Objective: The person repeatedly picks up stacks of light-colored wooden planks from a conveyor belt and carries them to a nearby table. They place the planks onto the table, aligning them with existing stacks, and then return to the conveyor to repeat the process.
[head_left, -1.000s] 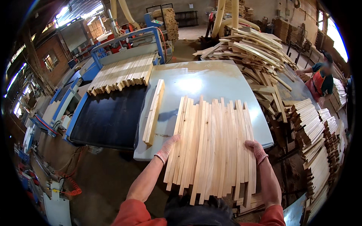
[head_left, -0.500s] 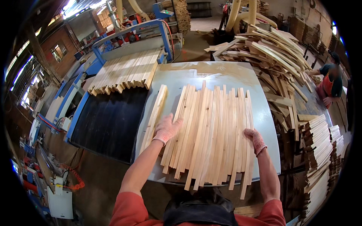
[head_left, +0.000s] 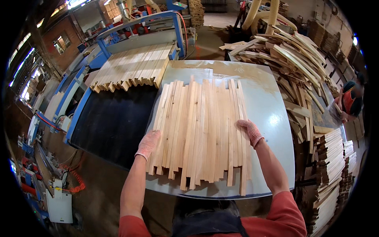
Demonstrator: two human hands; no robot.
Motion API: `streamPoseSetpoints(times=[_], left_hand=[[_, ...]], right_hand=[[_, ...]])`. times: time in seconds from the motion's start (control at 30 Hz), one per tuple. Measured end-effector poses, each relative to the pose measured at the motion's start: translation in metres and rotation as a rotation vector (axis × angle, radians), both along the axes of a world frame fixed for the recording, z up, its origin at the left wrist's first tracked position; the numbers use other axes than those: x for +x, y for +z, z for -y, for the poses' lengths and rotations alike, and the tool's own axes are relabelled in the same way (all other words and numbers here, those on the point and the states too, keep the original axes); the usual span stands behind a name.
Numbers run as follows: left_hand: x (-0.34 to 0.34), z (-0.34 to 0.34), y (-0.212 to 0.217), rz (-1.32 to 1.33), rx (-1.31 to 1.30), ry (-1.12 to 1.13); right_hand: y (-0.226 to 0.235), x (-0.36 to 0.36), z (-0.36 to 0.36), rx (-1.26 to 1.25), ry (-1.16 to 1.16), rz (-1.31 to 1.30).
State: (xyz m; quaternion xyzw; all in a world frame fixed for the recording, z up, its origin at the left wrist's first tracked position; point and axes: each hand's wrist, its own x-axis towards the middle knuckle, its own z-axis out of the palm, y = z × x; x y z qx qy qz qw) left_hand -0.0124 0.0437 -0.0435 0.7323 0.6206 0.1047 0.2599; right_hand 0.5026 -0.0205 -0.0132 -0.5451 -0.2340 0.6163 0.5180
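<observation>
A row of pale wooden strips (head_left: 199, 130) lies side by side on the light grey tabletop (head_left: 270, 106), their near ends uneven. My left hand (head_left: 149, 144), in a pinkish knit glove, presses against the row's left edge, fingers together along the outermost strip. At the opposite edge, my gloved right hand (head_left: 250, 132) grips the outermost strip, with its fingertips over the top. Between them the strips sit closely packed. The undersides of both hands are hidden.
Left of the table runs a dark conveyor belt (head_left: 112, 120). Another row of wooden strips (head_left: 132, 63) lies under the machine's blue frame (head_left: 179, 33). Loose offcuts (head_left: 294, 55) are heaped at the far right, near a co-worker (head_left: 349, 98). Stacked strips (head_left: 329, 158) stand at the right.
The row has shifted left across the tabletop. The separate strip at the left now lies against it. My left hand has moved from the gap to the row's outer edge; my right hand followed leftward.
</observation>
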Motion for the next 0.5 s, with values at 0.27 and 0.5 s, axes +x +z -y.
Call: streamPoseSetpoints(times=[0.27,0.5], left_hand=[[-0.016,-0.001,0.006,0.26,-0.075,0.13],[-0.016,-0.036,-0.047,0.884,-0.045,-0.036]], right_hand=[[0.051,-0.006,0.0,-0.287,0.336,1.074],[0.013,-0.021,-0.011,-0.353,0.028,1.227]])
